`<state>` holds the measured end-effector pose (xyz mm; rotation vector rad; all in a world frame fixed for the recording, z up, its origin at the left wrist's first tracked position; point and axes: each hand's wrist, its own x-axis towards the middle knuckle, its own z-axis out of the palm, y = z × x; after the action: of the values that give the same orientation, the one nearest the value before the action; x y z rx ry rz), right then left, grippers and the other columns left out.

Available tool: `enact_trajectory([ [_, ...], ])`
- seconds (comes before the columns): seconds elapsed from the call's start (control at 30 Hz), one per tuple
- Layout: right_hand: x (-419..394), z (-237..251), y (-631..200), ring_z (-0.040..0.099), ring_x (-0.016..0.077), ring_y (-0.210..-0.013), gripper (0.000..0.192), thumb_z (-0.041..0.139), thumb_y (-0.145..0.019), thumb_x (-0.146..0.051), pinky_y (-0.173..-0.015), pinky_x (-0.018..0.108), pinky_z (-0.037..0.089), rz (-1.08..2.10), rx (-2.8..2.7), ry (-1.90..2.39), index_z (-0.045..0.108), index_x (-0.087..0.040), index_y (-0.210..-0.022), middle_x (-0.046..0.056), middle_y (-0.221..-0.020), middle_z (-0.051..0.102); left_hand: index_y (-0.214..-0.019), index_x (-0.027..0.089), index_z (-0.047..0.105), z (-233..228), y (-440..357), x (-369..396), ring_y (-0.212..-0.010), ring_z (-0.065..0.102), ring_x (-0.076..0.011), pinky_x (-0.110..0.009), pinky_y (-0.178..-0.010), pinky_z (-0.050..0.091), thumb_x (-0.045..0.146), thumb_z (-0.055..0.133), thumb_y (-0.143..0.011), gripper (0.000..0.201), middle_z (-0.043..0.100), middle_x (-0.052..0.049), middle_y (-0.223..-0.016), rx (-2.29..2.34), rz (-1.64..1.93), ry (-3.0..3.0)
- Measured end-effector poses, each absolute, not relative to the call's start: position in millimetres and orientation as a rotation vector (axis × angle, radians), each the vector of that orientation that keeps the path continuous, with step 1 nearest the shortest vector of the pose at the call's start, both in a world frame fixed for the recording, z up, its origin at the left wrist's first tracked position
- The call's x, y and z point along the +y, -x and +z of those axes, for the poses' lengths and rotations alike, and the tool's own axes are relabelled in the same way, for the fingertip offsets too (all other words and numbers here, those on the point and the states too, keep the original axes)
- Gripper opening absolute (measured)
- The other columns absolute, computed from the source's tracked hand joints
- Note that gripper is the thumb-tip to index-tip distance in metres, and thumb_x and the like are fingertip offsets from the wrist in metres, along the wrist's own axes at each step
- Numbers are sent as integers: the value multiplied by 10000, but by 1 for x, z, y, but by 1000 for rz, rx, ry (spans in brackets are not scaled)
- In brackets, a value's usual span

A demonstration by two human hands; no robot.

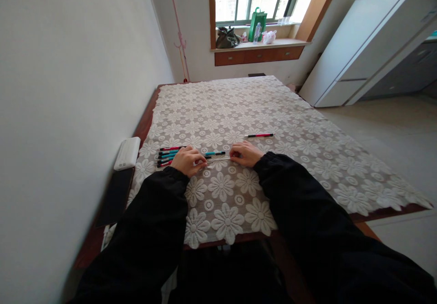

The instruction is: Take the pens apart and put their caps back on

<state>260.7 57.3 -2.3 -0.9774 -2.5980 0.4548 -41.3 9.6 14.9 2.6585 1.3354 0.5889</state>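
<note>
Between my two hands runs a thin white strand (219,159), straight and level just above the tablecloth; whether it is a string, a band or a thin rod I cannot tell. My left hand (187,160) pinches its left end with thumb and fingertips. The fingers of my right hand (246,153) are closed on the other end. Several red and teal pens (166,154) lie side by side beside and partly behind my left hand. A teal pen (215,153) shows between the hands. Beyond my right hand lies a single red and black pen (260,135).
A lace tablecloth (221,185) with flower shapes covers the wooden table. At the left edge, by the wall, are a white box-shaped device (127,153) and a dark flat object (116,192). Farther off are a windowsill (246,46) with bags and a white fridge (358,44).
</note>
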Motion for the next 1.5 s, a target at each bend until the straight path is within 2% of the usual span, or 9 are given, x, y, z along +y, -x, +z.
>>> enact_trajectory([
  [0.53, 57, -1, -261, 612, 185, -822, 59, 679, -872, -255, -812, 320, 331, 447, -2594, 977, 696, -198, -873, 21, -843, 696, -875, 275, 804, 9, 38, 9, -837, 546, -216, -368, -800, 383, 429, 652, -937, 225, 705, -39, -767, 1321, 543, -2688],
  [1.07, 56, 0, -261, 608, 183, -814, 60, 679, -872, -255, -819, 322, 342, 460, -2589, 978, 696, -198, -872, 24, -845, 701, -924, 280, 797, 12, 36, 8, -790, 549, -204, -355, -776, 375, 439, 665, -926, 207, 704, -29, -748, 1310, 532, -2672],
  [1.5, 57, -1, -261, 611, 187, -828, 66, 677, -880, -259, -824, 322, 341, 461, -2600, 991, 693, -195, -879, 25, -855, 700, -877, 272, 801, 12, 38, 9, -835, 552, -221, -366, -778, 366, 419, 661, -930, 210, 714, -39, -763, 1370, 502, -2693],
])
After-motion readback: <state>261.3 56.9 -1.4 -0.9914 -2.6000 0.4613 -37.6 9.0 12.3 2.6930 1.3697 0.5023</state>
